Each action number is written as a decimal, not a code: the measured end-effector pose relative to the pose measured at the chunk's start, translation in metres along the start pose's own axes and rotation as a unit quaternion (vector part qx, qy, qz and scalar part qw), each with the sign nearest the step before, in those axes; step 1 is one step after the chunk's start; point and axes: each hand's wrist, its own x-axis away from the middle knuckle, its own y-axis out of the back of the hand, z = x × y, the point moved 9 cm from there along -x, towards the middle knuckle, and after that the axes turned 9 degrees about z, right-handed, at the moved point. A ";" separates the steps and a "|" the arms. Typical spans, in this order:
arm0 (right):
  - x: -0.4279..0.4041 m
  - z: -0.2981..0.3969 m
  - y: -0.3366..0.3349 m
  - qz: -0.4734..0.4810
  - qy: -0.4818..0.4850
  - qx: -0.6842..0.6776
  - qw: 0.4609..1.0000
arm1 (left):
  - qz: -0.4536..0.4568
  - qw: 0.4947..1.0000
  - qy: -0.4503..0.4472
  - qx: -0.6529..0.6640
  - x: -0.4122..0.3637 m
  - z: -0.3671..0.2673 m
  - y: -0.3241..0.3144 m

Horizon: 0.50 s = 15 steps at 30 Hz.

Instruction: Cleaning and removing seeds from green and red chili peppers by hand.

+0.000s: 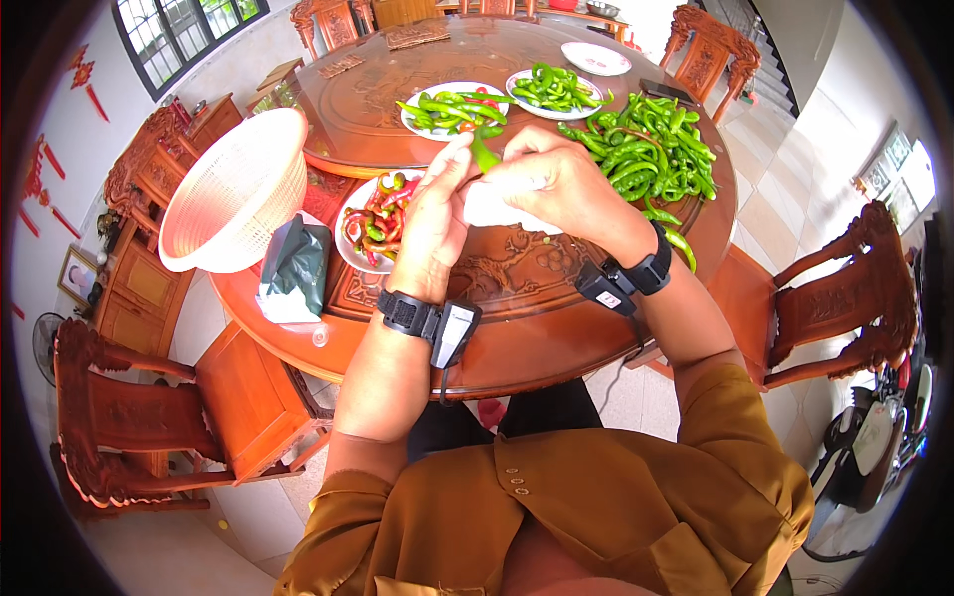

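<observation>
Both hands are raised over the near part of the carved wooden table (522,276). A green chili pepper (484,151) is between them, its upper part by the fingertips of my left hand (441,205). My right hand (559,182) has its fingers closed on a white tissue or cloth (503,208) and touches the pepper's lower part. Beside my left wrist a white plate (350,248) holds red and dark peppers. Beyond the hands are a plate of green and red peppers (447,112) and a plate of green peppers (551,89). To the right lies a heap of green peppers (648,153).
A pink plastic colander (238,190) stands tilted at the table's left edge, beside a dark green plastic packet (297,261). An empty white plate (596,58) sits at the back. Carved wooden chairs (842,298) surround the table. A black device is strapped to each wrist.
</observation>
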 end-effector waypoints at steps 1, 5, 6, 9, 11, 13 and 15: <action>0.000 -0.002 -0.006 0.037 0.009 -0.020 0.999 | -0.005 1.000 -0.014 -0.015 -0.001 -0.004 0.002; -0.005 -0.019 -0.003 0.092 -0.023 -0.201 0.975 | 0.001 1.000 0.006 -0.009 0.000 -0.004 0.000; -0.007 -0.021 0.003 0.086 -0.037 -0.240 0.966 | 0.005 1.000 0.012 -0.013 0.001 -0.005 0.001; -0.009 -0.050 0.015 -0.038 -0.131 -0.379 0.915 | 0.019 0.999 0.026 -0.018 0.000 -0.004 -0.004; -0.010 -0.050 0.029 -0.185 -0.060 -0.393 0.899 | 0.027 0.999 0.021 -0.020 -0.002 -0.002 -0.006; -0.012 -0.048 0.027 -0.246 0.008 -0.255 0.935 | 0.032 0.999 0.032 0.007 -0.004 0.006 -0.009; -0.009 -0.022 0.006 -0.189 0.053 -0.144 0.970 | 0.037 0.999 0.033 0.018 -0.001 0.007 -0.006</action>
